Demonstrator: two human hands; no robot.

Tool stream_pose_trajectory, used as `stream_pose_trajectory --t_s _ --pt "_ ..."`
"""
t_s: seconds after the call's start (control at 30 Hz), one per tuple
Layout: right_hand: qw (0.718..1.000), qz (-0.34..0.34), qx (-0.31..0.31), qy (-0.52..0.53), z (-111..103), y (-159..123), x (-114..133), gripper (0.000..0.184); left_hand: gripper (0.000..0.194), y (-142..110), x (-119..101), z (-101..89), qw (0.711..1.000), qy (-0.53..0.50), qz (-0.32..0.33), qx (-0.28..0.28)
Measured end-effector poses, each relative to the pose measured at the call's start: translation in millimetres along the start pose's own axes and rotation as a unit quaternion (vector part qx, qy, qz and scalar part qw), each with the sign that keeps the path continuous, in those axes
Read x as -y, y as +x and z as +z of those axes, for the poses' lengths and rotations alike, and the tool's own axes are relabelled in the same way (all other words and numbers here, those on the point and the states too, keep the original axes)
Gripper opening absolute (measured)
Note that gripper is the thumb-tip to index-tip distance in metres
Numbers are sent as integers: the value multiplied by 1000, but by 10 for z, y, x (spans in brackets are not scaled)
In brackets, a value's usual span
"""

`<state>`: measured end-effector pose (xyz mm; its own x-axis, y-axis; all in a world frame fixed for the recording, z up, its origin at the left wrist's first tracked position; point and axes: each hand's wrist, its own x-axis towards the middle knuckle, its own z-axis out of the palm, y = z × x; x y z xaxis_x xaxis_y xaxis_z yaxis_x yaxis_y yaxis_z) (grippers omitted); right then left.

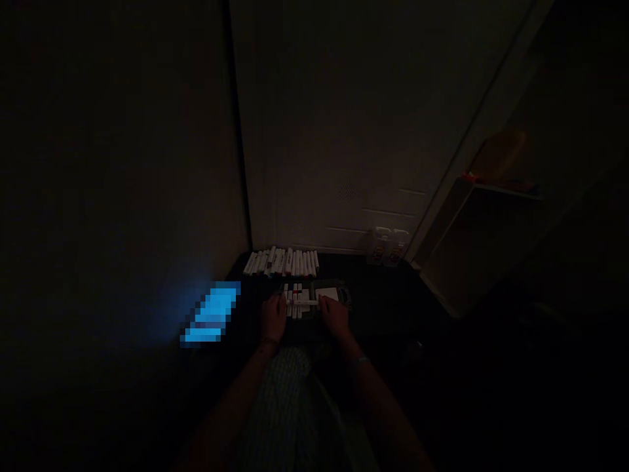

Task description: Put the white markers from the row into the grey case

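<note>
In dim light, a white marker lies level between my two hands. My left hand is closed at its left end, and the fingers of my right hand are closed at its right end. Below it sits an open dark case. Several white markers with coloured bands stand side by side in its left half. A pale flat piece fills part of the right half. Behind the case, a row of many more white markers lies along the back of the dark table.
Two clear containers with handles, a left one and a right one, stand against the wall. A glowing blue, pixelated screen is at the left. A shelf unit with an orange object on top stands right.
</note>
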<state>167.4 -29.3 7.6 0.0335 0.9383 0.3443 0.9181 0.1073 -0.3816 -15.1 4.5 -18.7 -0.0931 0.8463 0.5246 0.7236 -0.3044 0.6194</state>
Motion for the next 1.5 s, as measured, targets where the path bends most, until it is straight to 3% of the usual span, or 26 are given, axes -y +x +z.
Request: stream_pose_trajectory --t_s 0.3,0.57,1.17,1.5 --pt "996 33 -2 -89 -15 -23 89 41 27 -37 -66 -10 997 73 -22 8" --pt "990 -14 -1 -143 11 -36 106 31 29 -40 -60 1 996 81 -24 7" --pt "988 10 -13 -151 -18 -45 112 36 29 -61 -131 -55 994 112 -6 8" --pt "988 28 -16 -150 -33 -40 124 38 31 -45 -93 -8 1000 -10 17 7"
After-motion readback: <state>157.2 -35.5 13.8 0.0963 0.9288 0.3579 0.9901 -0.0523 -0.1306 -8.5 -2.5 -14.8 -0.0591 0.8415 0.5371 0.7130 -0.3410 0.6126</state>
